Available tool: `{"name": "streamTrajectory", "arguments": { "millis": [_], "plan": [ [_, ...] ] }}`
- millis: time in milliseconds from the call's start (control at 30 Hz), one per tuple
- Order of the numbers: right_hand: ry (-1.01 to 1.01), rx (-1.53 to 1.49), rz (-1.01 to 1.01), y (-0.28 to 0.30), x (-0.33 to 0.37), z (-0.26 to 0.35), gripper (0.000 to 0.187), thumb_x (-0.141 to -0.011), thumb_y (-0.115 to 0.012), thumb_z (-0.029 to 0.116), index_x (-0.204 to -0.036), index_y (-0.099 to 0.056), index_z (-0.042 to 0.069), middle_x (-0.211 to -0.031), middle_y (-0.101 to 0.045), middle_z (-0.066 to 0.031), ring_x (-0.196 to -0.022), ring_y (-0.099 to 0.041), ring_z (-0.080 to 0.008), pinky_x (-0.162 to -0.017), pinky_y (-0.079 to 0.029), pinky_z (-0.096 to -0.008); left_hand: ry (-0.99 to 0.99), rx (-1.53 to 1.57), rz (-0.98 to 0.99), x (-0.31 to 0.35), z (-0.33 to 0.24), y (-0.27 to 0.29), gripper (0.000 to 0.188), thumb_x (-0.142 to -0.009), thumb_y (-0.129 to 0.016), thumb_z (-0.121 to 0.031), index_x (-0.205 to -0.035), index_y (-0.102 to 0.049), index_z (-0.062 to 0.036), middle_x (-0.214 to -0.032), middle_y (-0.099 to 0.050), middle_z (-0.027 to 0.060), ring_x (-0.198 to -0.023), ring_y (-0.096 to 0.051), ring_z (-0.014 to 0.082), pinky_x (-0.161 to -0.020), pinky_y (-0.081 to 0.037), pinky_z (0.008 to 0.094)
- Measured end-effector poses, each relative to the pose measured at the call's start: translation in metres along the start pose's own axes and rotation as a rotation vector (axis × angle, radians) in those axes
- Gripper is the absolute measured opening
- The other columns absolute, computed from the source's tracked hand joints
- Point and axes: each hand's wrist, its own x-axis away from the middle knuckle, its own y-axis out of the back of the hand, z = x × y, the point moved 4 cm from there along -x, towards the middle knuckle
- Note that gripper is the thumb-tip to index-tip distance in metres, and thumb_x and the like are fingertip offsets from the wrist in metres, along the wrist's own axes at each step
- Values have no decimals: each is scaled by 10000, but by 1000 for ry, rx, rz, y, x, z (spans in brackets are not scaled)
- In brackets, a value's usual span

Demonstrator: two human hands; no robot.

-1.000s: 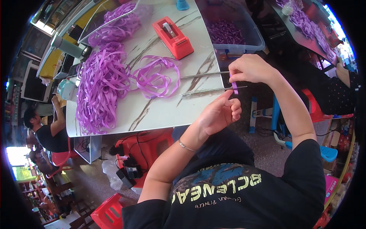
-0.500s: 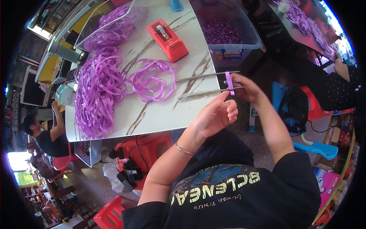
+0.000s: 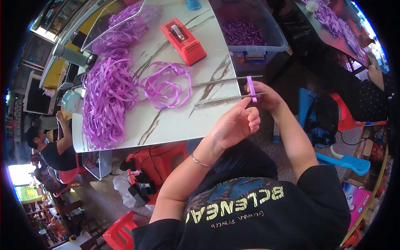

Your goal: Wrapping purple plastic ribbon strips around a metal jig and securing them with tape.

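Note:
A purple ribbon band (image 3: 251,85) is looped around two thin metal rods (image 3: 221,81) that stick out past the table's right edge. My left hand (image 3: 235,125) reaches up to the lower rod, its thumb side pressing at the band's lower end while the other fingers stay curled. On the far side of the band, my right hand (image 3: 268,96) has its fingers bent against the ribbon, their tips partly hidden. Loose ribbon coils (image 3: 166,85) lie left of the rods, beside a large heap of purple ribbon (image 3: 108,100).
A red tape dispenser (image 3: 183,41) stands on the marbled white table (image 3: 179,125). Beyond the right edge is a clear plastic bin (image 3: 250,48) with purple pieces inside. A red stool (image 3: 166,160) with cables and adapters sits below the table. Other people sit left and right.
My right fingers have shifted slightly at the band, while my left hand keeps almost the same place. The coworker's hand at the far right has moved.

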Motion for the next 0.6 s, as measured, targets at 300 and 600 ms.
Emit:
{"name": "streamTrajectory", "arguments": {
  "millis": [300, 600],
  "plan": [
    [-121, 308, -297, -28, 23, 47, 219, -879, -531, 248, -872, -617, 47, -678, -525, 54, -520, -392, -5, -459, -271, -162, 2, -5, -15, 0, 0, 0, 177, -859, -459, -140, -1023, -392, -134, -699, -375, -7, -666, -400, 120, -661, -381, 253],
    [-155, 73, -339, -11, 17, 8, 199, -866, -560, 261, -865, -626, 73, -679, -555, 61, -498, -350, -3, -472, -281, -159, -3, 4, -5, 1, 0, 0, 251, -852, -466, -135, -1093, -393, -125, -699, -370, -9, -667, -400, 118, -658, -374, 249]
  ]
}}
